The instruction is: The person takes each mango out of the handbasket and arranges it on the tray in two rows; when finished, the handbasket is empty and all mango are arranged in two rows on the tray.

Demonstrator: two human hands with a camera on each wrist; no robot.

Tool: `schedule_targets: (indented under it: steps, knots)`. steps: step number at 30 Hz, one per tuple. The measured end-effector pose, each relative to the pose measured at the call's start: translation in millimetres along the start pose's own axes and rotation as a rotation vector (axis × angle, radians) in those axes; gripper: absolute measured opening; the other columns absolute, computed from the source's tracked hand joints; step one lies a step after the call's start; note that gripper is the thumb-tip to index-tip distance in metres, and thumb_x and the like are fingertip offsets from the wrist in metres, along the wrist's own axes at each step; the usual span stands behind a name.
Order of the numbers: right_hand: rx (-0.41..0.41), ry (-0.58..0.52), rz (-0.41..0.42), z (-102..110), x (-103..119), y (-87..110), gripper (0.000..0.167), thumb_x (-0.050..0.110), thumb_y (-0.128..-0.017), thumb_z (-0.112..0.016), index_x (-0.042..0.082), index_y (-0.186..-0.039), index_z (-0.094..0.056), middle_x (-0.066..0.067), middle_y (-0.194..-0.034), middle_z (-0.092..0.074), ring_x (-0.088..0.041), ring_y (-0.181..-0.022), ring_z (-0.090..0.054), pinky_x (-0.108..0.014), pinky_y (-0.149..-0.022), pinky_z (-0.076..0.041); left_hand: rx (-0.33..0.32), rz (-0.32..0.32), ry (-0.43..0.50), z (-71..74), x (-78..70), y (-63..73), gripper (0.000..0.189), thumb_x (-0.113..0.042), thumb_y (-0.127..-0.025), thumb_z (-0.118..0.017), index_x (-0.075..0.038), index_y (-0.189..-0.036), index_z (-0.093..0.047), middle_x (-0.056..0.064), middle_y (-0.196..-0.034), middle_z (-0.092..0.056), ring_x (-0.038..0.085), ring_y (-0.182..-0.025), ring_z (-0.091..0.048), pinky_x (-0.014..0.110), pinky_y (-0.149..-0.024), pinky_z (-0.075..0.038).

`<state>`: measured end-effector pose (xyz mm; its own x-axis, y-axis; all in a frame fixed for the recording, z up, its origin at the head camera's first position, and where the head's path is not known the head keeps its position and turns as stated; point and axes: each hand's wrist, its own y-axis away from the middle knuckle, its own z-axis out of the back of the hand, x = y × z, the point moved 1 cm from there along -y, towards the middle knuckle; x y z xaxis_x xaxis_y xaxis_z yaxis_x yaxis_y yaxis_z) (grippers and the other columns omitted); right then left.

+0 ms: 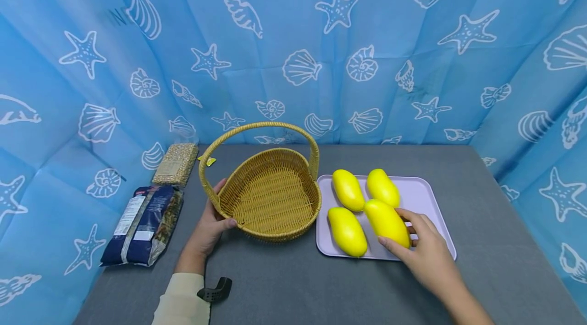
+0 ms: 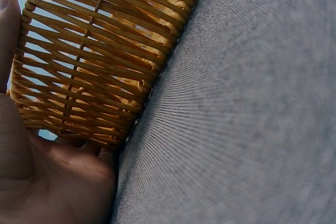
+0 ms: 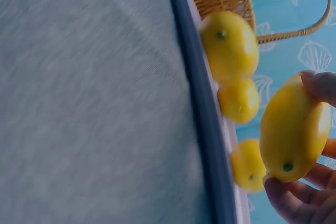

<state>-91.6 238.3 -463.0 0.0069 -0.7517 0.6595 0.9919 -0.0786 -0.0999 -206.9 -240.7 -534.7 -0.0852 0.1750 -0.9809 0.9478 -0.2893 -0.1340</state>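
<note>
My left hand (image 1: pixel 212 225) grips the left side of an empty wicker basket (image 1: pixel 275 195), thumb over the rim and fingers partly hidden behind its wall. The left wrist view shows the woven side of the basket (image 2: pixel 100 51) against the palm (image 2: pixel 68 182). Over a pale purple tray (image 1: pixel 426 195), my right hand (image 1: pixel 424 248) holds a yellow mango (image 1: pixel 387 223) between thumb and fingers. That mango (image 3: pixel 294 129) looks raised above the tray in the right wrist view. Other mangoes lie on the tray: one front left (image 1: pixel 347 232), one back left (image 1: pixel 348 190), one back right (image 1: pixel 383 188).
To the left, a dark blue packet (image 1: pixel 147 225) lies before a clear bag of pale grains (image 1: pixel 176 163). A small yellow piece (image 1: pixel 210 161) shows behind the basket handle. The grey table (image 1: pixel 275 284) meets a blue shell-patterned curtain (image 1: pixel 293 96) at the back and sides.
</note>
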Motion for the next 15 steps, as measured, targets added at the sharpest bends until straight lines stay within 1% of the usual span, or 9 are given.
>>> schedule_targets:
  steps: [3, 8, 11, 15]
  knots:
    - [0.016, 0.046, -0.012, -0.6, -7.8, 0.3, 0.079, 0.037, -0.092, -0.092, -0.004, -0.149, -0.055, -0.024, -0.132, -0.059, -0.036, -0.109, -0.06, -0.059, -0.089, -0.057, 0.015, -0.016, 0.007, 0.3, 0.7, -1.0, 0.108, 0.003, -0.097, -0.081, -0.019, -0.177, -0.011, 0.026, -0.171, -0.025, 0.042, -0.148, -0.042, 0.035, -0.105, -0.052]
    - [0.065, 0.105, -0.027, -1.5, -15.1, -0.4, 0.075, 0.039, -0.091, -0.092, -0.006, -0.143, -0.062, -0.024, -0.127, -0.062, -0.036, -0.107, -0.059, -0.059, -0.09, -0.052, 0.023, -0.027, 0.02, 1.1, 2.3, -1.6, 0.107, 0.002, -0.097, -0.082, -0.023, -0.177, -0.014, 0.028, -0.171, -0.025, 0.042, -0.147, -0.043, 0.037, -0.105, -0.053]
    - [0.071, 0.119, -0.036, -3.3, -16.1, 0.1, 0.07, 0.038, -0.09, -0.093, -0.006, -0.138, -0.066, -0.024, -0.125, -0.064, -0.037, -0.108, -0.059, -0.059, -0.092, -0.05, 0.014, -0.023, 0.011, 1.8, 3.4, -1.2, 0.108, 0.002, -0.097, -0.082, -0.022, -0.177, -0.014, 0.027, -0.171, -0.026, 0.042, -0.148, -0.042, 0.036, -0.106, -0.051]
    - [0.073, 0.126, -0.043, -3.8, -17.3, 2.2, 0.071, 0.038, -0.09, -0.092, -0.007, -0.138, -0.065, -0.024, -0.125, -0.064, -0.038, -0.109, -0.06, -0.06, -0.092, -0.05, 0.009, -0.019, 0.011, 2.0, 3.8, -1.1, 0.108, 0.002, -0.097, -0.082, -0.022, -0.177, -0.014, 0.026, -0.172, -0.025, 0.043, -0.148, -0.041, 0.036, -0.107, -0.051]
